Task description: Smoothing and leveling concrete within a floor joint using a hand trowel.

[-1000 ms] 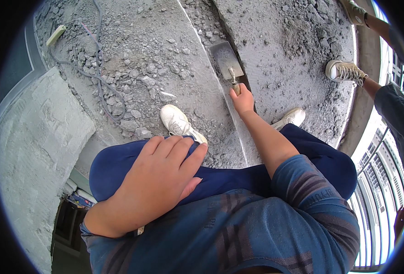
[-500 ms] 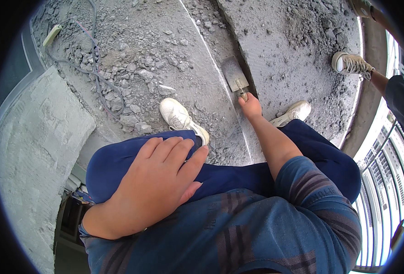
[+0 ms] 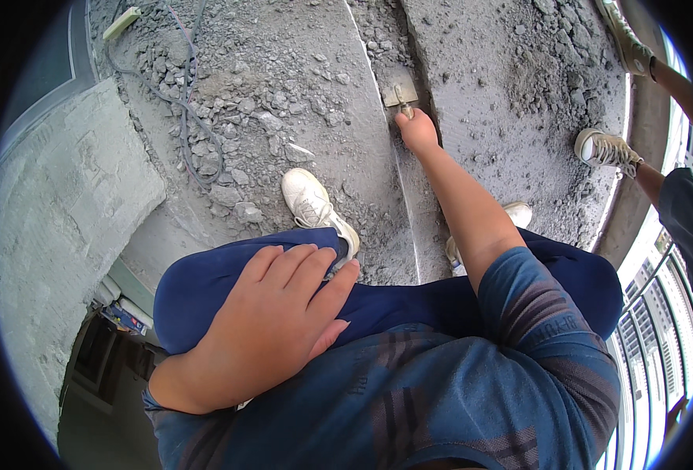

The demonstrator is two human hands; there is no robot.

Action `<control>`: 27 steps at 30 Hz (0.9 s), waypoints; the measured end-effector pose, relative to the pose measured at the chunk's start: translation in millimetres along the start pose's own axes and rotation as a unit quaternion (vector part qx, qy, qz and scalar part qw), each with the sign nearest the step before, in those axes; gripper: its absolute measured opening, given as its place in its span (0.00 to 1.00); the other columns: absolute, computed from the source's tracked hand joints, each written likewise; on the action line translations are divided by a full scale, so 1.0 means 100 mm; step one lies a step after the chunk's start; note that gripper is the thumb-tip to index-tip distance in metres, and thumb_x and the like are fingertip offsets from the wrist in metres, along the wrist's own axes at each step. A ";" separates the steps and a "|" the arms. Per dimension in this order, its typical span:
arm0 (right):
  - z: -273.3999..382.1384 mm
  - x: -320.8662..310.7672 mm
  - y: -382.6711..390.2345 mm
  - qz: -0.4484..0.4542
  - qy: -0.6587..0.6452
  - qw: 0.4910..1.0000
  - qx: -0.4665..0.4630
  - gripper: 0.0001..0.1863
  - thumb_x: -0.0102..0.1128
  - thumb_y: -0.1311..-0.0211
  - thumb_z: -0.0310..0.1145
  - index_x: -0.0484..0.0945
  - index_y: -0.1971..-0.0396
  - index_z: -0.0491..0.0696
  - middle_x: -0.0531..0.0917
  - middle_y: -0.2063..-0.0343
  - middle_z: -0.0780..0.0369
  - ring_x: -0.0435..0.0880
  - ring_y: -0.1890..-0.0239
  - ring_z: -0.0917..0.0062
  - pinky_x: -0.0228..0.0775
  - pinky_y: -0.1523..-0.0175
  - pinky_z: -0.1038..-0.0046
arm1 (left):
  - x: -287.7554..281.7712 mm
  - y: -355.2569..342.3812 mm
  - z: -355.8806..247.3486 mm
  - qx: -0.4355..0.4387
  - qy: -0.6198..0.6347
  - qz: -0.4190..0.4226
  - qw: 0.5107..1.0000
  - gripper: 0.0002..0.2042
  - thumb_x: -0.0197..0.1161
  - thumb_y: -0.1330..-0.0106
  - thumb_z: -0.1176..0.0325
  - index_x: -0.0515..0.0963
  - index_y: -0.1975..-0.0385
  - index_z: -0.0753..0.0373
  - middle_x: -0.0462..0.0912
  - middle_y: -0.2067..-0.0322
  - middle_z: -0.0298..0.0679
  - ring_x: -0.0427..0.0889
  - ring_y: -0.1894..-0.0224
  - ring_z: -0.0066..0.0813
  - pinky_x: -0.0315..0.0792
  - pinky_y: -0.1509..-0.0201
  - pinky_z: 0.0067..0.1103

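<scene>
My right hand (image 3: 418,131) is closed round the handle of a trowel (image 3: 399,88), with my arm stretched out ahead. Its flat metal blade lies low in a narrow groove (image 3: 413,47) cut along the dusty concrete, close to loose grit. A thin pale line (image 3: 378,86) runs along the groove's left side. My left hand (image 3: 272,313) rests on my left knee, fingers extended and holding nothing.
Broken rubble (image 3: 229,110) covers the ground ahead on the left, with a grey cable (image 3: 186,117) and a pale block-shaped piece (image 3: 121,24) on it. A concrete slab (image 3: 72,211) stands at far left. Another person's shoes (image 3: 606,149) are at the right, near more rubble (image 3: 573,63).
My right hand has pushed the trowel farther forward along the groove. My left hand stays on the knee. The view has shifted slightly, and the other person's far foot shows more.
</scene>
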State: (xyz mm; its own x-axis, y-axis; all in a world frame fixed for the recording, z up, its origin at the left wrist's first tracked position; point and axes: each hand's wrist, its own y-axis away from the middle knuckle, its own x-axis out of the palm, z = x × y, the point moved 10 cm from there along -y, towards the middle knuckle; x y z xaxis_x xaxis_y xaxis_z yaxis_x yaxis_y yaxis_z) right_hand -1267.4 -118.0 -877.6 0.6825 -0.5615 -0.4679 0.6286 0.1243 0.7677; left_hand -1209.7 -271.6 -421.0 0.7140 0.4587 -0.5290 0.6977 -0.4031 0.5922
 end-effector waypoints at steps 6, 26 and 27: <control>0.34 -0.18 -0.34 -0.030 0.025 0.999 -0.029 0.24 0.59 0.41 0.49 0.80 0.55 0.44 0.85 0.58 0.49 0.82 0.52 0.53 0.72 0.46 0.58 | -0.02 0.02 0.07 -0.006 0.007 -0.003 1.000 0.30 0.70 0.48 0.62 0.73 0.44 0.67 0.75 0.47 0.48 0.75 0.45 0.46 0.68 0.40 0.38; 1.54 -0.18 -1.25 0.039 -0.097 0.994 -0.026 0.24 0.61 0.42 0.49 0.80 0.60 0.41 0.86 0.64 0.51 0.84 0.58 0.56 0.74 0.50 0.60 | -0.12 0.14 0.17 -0.025 0.009 -0.019 0.999 0.29 0.69 0.45 0.60 0.73 0.43 0.65 0.75 0.47 0.47 0.75 0.44 0.45 0.67 0.39 0.37; 1.49 -0.21 -1.26 0.033 -0.095 0.994 -0.030 0.24 0.61 0.42 0.49 0.80 0.60 0.41 0.86 0.64 0.51 0.84 0.58 0.56 0.74 0.50 0.60 | -0.12 0.14 0.15 -0.017 0.006 -0.021 1.000 0.29 0.69 0.44 0.60 0.73 0.43 0.65 0.75 0.47 0.48 0.75 0.44 0.45 0.67 0.39 0.37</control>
State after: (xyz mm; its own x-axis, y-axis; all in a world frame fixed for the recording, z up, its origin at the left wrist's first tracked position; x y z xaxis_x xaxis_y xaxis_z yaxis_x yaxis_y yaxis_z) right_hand -1416.3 -244.1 -899.2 0.6440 -0.6941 -0.3216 0.6094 0.2113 0.7642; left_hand -1207.4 -294.7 -415.3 0.6829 0.4841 -0.5471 0.7250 -0.3567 0.5892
